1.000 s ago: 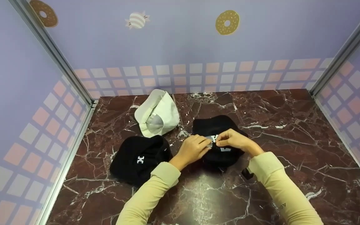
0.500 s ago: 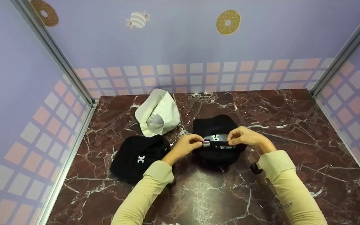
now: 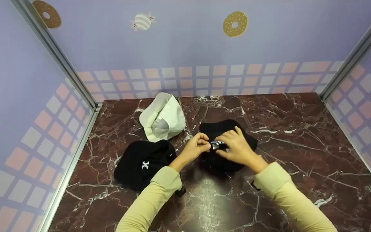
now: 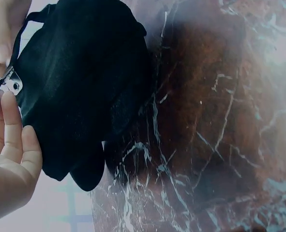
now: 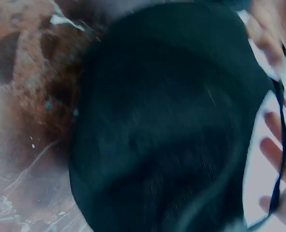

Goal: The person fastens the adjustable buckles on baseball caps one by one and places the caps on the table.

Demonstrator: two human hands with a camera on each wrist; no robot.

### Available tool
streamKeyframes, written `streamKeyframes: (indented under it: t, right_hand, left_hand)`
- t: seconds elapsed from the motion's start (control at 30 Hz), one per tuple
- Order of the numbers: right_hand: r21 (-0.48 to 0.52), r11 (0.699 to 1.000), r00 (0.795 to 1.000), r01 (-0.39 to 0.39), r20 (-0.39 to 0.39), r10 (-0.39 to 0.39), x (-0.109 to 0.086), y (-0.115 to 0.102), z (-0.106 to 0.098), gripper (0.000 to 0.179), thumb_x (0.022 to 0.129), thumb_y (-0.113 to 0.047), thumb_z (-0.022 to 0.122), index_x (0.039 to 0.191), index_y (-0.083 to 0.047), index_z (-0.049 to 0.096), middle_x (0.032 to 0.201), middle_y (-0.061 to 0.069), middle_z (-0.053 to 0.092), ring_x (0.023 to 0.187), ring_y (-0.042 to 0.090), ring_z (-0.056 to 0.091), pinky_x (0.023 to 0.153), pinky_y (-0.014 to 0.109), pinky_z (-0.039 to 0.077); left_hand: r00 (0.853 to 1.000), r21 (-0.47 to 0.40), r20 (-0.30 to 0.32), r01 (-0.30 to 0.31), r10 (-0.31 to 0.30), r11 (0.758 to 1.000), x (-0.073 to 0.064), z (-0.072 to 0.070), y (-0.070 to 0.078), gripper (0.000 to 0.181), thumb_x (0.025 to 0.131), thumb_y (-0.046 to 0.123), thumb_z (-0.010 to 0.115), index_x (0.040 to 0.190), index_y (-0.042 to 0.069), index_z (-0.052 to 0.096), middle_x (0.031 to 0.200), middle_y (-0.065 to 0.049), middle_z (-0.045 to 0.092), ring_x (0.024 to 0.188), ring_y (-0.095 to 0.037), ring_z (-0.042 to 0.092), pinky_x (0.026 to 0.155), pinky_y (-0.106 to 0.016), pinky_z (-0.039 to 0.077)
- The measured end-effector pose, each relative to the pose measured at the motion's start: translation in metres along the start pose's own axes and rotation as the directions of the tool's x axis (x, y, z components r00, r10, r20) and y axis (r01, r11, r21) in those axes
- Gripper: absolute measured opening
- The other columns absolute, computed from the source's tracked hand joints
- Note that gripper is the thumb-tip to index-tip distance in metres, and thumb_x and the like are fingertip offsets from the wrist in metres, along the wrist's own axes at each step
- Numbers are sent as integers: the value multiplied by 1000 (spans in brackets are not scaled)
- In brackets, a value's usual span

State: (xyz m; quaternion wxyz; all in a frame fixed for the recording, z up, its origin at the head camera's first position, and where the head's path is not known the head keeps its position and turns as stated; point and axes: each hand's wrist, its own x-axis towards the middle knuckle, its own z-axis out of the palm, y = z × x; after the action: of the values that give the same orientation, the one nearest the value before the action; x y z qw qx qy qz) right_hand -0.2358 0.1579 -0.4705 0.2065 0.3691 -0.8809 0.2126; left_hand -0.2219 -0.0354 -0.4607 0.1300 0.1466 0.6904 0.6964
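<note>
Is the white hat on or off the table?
On. Head view: the white hat lies on the table, beyond the left black hat.

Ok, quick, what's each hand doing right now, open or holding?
Left hand: closed, pinching the black cap's strap at the metal buckle.
Right hand: closed, holding the same strap beside the buckle.

Partly hidden behind left hand and right hand: rightmost black baseball cap. Partly covered, left-wrist view: metal buckle. Blurred, right-wrist view: cap strap. Cut off at head view's bottom edge: 2 sleeves.
</note>
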Motion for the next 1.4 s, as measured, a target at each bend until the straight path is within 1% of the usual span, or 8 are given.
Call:
streamKeyframes:
  t: [0.17, 0.33, 0.5, 0.7, 0.97, 1.23, 1.33, 1.4]
  right_hand:
    - [-203, 968, 967, 150, -173, -187, -1, -5, 16, 27, 60, -21, 74, 83, -11, 63, 84, 3, 61, 96, 26, 52, 93, 60, 25]
    - [-213, 963, 942, 166, -255, -219, -5, -1, 22, 24, 59, -17, 75, 79, -10, 63, 83, 4, 62, 95, 26, 53, 93, 58, 26]
    - [-179, 970, 945, 162, -256, -205, -10, 4, 23, 20, 63, -15, 73, 79, -9, 63, 79, 3, 63, 87, 24, 55, 91, 52, 32]
    - [-142, 972, 934, 187, -282, -220, -15, 10, 24, 21, 62, -14, 74, 78, -9, 63, 75, 3, 61, 73, 20, 53, 75, 38, 39]
    - [-140, 979, 939, 150, -289, -185, -22, 16, 23, 19, 63, -15, 75, 76, -11, 62, 73, -1, 59, 67, 17, 50, 62, 31, 39]
    - [-141, 980, 947, 140, -271, -174, -25, 19, 21, 20, 62, -16, 76, 77, -11, 63, 71, 0, 57, 63, 17, 46, 59, 30, 38]
    - [-133, 983, 954, 130, -252, -160, -25, 19, 20, 21, 62, -17, 76, 77, -12, 63, 72, 0, 57, 63, 17, 46, 59, 30, 37]
    - [-120, 986, 963, 116, -228, -141, -25, 19, 18, 21, 62, -18, 76, 78, -12, 63, 73, -1, 57, 63, 17, 47, 59, 30, 37]
  left_hand:
    - [1000, 28, -14, 1, -1, 1000, -2, 2, 2, 24, 80, -8, 52, 99, -17, 39, 74, -1, 51, 67, -7, 52, 66, -21, 44]
    - [999, 156, -36, -22, 28, 988, -4, -1, 2, 20, 79, -5, 55, 94, -15, 46, 76, -6, 53, 68, -5, 49, 64, -17, 41]
    - [998, 240, -47, -33, 45, 970, -5, -6, 0, 17, 79, -4, 56, 92, -14, 50, 79, -14, 57, 67, -5, 49, 62, -16, 40]
    - [998, 320, -55, -18, 38, 947, -9, -9, 1, 15, 79, -2, 56, 90, -12, 53, 82, -19, 59, 68, -6, 47, 64, -16, 39]
    - [997, 329, -70, -7, 32, 944, -7, -17, -8, 14, 79, -2, 57, 89, -12, 55, 84, -23, 59, 68, -6, 48, 64, -16, 40]
    - [996, 327, -92, 20, 11, 945, 5, -28, -35, 13, 79, 3, 59, 89, -5, 57, 80, -10, 60, 65, -4, 48, 62, -17, 40]
    - [995, 369, -95, 7, 31, 930, 5, -27, -34, 12, 80, 5, 59, 90, -2, 58, 83, -9, 61, 68, -6, 51, 65, -19, 43]
    - [994, 422, -82, -32, 74, 906, 5, -26, -33, 14, 80, 7, 59, 92, -1, 59, 87, -11, 62, 74, -10, 55, 69, -21, 45]
